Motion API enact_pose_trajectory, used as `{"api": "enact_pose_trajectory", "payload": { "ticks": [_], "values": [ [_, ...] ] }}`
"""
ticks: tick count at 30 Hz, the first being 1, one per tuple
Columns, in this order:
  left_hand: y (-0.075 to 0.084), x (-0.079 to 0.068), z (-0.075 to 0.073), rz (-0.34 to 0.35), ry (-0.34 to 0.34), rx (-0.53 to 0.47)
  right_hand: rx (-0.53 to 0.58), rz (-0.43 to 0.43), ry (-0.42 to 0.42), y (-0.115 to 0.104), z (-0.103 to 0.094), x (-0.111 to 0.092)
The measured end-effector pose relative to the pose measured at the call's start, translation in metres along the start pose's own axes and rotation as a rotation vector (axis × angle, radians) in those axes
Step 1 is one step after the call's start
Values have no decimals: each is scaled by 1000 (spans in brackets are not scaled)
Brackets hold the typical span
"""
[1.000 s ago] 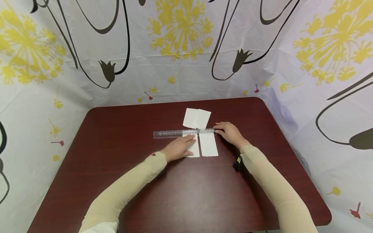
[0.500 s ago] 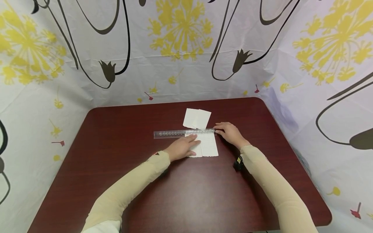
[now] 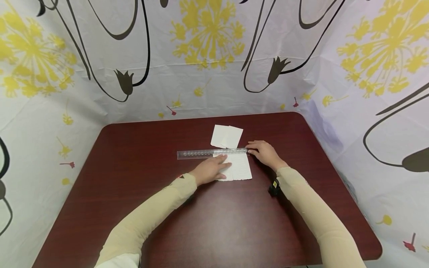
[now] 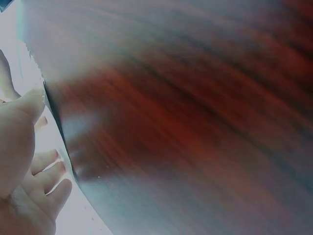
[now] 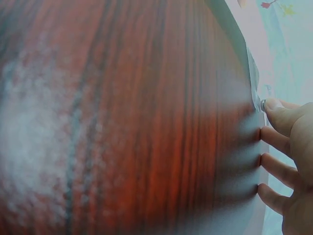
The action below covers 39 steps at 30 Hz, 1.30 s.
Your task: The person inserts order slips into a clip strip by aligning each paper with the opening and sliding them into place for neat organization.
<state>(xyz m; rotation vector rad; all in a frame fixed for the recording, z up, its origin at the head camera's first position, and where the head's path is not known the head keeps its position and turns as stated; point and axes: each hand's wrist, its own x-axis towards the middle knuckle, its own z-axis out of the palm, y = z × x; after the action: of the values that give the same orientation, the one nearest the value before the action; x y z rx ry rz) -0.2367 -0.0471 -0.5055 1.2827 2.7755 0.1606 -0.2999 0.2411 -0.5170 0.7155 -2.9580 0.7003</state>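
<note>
The left hand (image 3: 208,171) lies spread wide on the paper sheets (image 3: 240,166), on the near side of the ruler (image 3: 212,152). At the ruler's right end, the right hand (image 3: 263,152) seems to pinch it, grip partly hidden.

I count one left hand (image 3: 208,172), one right hand (image 3: 265,153), two pale sleeves (image 3: 154,208), one clear ruler (image 3: 213,153), two far paper pieces (image 3: 219,135), two near paper pieces (image 3: 241,167), one black device (image 3: 274,188) and one table (image 3: 214,230).
</note>
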Motion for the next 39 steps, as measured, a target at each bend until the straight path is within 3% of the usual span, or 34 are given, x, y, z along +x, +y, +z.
{"api": "enact_pose_trajectory", "payload": {
  "ticks": [12,24,39],
  "values": [
    [0,2,2,-24,-4,6,1,-2,-22,-1,-1,0],
    [5,4,2,-14,-6,86,-6,8,-21,2,1,-2],
    [5,4,1,-25,-19,85,1,16,-27,-1,-1,-2]
  ]
}}
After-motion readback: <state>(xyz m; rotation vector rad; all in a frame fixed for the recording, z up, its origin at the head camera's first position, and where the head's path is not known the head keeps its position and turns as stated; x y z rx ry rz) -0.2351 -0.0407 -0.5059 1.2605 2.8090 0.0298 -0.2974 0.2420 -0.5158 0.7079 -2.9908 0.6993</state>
